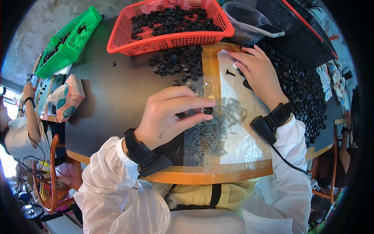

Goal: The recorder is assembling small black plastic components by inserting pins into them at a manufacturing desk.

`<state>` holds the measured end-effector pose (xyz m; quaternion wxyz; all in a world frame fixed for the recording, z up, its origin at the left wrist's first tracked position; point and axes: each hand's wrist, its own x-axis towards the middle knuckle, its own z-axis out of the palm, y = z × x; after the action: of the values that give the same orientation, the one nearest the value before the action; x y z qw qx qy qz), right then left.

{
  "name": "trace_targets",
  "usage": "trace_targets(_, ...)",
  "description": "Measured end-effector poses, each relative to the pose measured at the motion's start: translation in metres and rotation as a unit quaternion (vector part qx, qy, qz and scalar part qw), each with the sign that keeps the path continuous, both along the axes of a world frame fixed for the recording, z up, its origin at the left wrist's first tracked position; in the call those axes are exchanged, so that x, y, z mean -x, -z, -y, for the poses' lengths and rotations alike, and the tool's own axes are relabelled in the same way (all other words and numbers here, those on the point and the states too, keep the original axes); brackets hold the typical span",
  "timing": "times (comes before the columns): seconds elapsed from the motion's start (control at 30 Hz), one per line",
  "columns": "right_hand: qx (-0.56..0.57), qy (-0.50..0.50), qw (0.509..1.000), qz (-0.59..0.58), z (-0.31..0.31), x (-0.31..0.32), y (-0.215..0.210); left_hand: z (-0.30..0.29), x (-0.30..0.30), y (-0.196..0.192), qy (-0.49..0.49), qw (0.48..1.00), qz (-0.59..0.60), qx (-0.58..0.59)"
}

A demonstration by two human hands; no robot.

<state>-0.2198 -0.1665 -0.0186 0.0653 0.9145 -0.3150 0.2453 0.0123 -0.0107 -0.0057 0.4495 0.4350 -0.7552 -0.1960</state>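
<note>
My left hand (169, 117) hovers over a heap of small metal screws (216, 126) lying on a clear plastic sheet (243, 144). Its thumb and fingers pinch a small black round part (207, 110) with a screw at it. My right hand (259, 70) rests further back on the sheet, fingers curled down onto black round parts (246, 83) at the edge of a big pile (302, 87). A single black screw-like piece (230, 72) lies just left of that hand. Both wrists wear black bands with a cable.
A red basket (171, 37) of black parts stands at the back, with loose black parts (177, 64) before it. Beside it are a green basket (66, 43), a clear tub (245, 21), a black basket (300, 31) and a tissue pack (68, 97). Another person (23, 121) sits left.
</note>
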Motion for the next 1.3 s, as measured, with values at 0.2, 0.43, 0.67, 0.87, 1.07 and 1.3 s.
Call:
trace_targets(0.2, -0.037, 0.008, 0.999, 0.027, -0.005, 0.001, -0.01, -0.002, 0.0, -0.001, 0.008, 1.0, -0.005, -0.013)
trace_targets(0.43, -0.072, 0.003, 0.997, 0.018, -0.003, 0.008, -0.017, -0.001, 0.0, -0.001, 0.011, 1.0, 0.0, 0.0)
trace_targets(0.67, -0.16, 0.019, 0.984, 0.083, -0.007, 0.003, -0.016, -0.001, 0.0, 0.002, 0.013, 1.0, -0.005, 0.007)
trace_targets(0.87, -0.109, 0.004, 0.993, 0.049, -0.006, 0.008, -0.02, -0.001, 0.0, 0.001, 0.015, 1.0, 0.006, -0.002)
trace_targets(1.07, -0.132, 0.061, 0.989, 0.038, -0.008, 0.01, -0.023, -0.002, 0.0, 0.001, 0.015, 1.0, 0.016, -0.01)
trace_targets(1.3, 0.005, 0.087, 0.996, 0.012, -0.009, 0.011, -0.02, -0.002, 0.0, 0.001, 0.018, 0.999, 0.023, -0.022)
